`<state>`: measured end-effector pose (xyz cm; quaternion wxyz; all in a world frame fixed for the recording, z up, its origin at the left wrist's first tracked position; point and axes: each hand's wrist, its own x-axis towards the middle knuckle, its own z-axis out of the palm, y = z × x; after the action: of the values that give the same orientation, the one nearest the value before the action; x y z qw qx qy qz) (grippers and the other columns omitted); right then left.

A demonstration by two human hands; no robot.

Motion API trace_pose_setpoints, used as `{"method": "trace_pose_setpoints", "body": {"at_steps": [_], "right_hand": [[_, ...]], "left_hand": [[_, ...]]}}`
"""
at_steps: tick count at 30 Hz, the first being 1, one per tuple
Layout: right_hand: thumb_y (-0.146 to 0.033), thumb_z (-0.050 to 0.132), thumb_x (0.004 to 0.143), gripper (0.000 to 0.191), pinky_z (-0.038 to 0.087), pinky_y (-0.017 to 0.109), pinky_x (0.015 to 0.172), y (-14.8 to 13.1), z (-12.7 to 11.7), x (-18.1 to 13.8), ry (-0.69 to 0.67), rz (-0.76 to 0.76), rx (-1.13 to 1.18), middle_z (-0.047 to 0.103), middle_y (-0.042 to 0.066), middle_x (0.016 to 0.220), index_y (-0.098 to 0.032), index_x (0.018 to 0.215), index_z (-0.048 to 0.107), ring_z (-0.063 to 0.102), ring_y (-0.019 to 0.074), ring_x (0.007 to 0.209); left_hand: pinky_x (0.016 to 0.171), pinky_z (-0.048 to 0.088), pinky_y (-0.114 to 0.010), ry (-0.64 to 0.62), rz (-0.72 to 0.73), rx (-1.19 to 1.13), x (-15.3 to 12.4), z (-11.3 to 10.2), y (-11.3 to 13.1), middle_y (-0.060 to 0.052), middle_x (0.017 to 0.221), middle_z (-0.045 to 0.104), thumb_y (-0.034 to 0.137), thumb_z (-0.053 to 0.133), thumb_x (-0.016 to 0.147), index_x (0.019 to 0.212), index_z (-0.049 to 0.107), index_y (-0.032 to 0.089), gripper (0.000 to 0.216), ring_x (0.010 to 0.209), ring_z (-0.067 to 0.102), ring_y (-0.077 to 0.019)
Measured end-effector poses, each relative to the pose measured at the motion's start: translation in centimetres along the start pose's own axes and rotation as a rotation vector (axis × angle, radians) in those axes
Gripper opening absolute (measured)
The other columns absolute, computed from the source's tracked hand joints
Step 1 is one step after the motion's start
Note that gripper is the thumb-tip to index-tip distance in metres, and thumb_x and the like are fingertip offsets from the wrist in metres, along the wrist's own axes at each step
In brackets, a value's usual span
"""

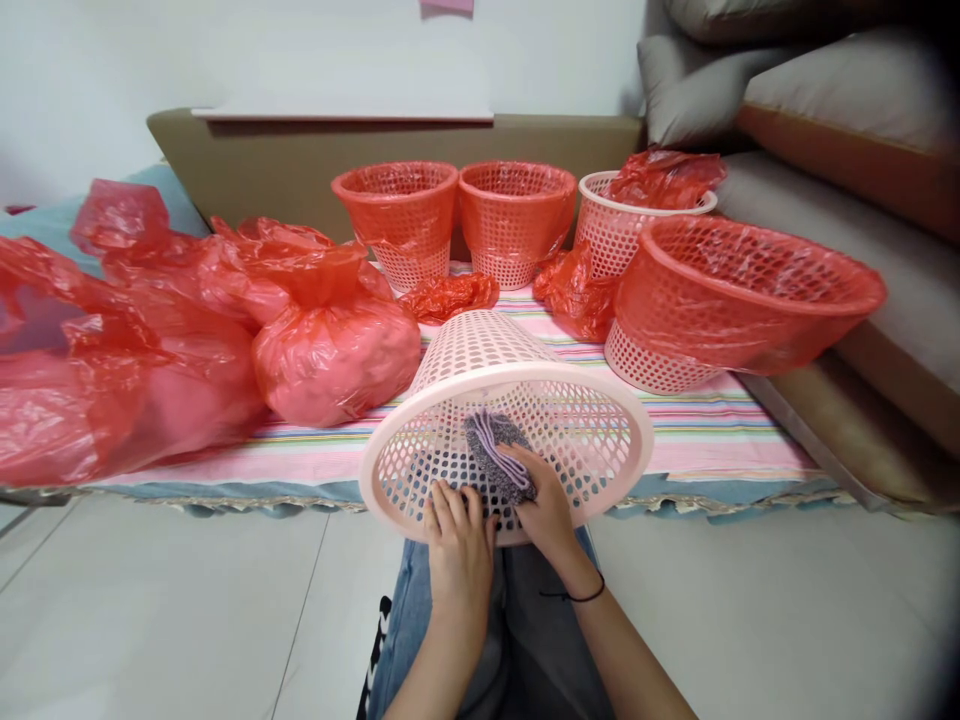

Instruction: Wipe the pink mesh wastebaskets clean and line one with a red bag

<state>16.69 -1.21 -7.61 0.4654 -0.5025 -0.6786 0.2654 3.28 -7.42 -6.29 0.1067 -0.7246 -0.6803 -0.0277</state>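
Observation:
A pale pink perforated basket (600,420) lies on its side at the near edge of the bed, its open mouth facing me. My left hand (457,545) grips the lower rim, fingers curled over it. My right hand (541,500) reaches inside the mouth and presses a grey cloth with purple stripes (495,450) against the inner wall, fingers closed on it.
Several baskets lined with red plastic bags (405,215) stand behind on a striped sheet (705,420); one large lined basket (750,290) tilts at right. Stuffed red bags (330,340) pile at left. Cushions (840,90) sit far right. White floor tiles (187,610) lie below.

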Motion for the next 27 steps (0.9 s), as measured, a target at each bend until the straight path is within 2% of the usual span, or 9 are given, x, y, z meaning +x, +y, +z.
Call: {"method": "trace_pose_setpoints", "body": {"at_steps": [8,15,27], "right_hand": [[-0.006,0.049,0.066,0.066,0.041,0.052,0.114,0.12,0.14,-0.11,0.011,-0.008,-0.014,0.07,0.005,0.127,-0.025,0.125,0.069,0.058,0.0275,0.128],[-0.006,0.049,0.066,0.065,0.039,0.056,0.114,0.23,0.18,-0.17,-0.003,-0.006,-0.025,0.069,0.006,0.129,-0.023,0.126,0.068,0.058,0.0286,0.129],[-0.006,0.05,0.068,0.063,0.04,0.053,0.114,0.24,0.18,-0.2,0.002,0.01,-0.025,0.069,0.005,0.129,-0.024,0.125,0.068,0.058,0.0275,0.129]], "left_hand": [[0.107,0.044,-0.057,-0.015,0.008,0.036,0.14,-0.29,0.03,-0.036,0.137,0.056,0.033,0.05,0.099,0.13,0.062,0.002,0.045,0.131,0.055,-0.0446],[0.107,0.045,-0.053,-0.009,0.014,0.142,0.04,-0.2,-0.04,-0.029,0.136,0.06,0.038,0.049,0.099,0.131,0.062,0.008,0.046,0.131,0.057,-0.0396],[0.108,0.044,-0.054,-0.018,0.013,0.118,0.14,-0.14,-0.07,-0.03,0.137,0.059,0.036,0.048,0.099,0.127,0.063,0.008,0.042,0.132,0.056,-0.0398]]}}
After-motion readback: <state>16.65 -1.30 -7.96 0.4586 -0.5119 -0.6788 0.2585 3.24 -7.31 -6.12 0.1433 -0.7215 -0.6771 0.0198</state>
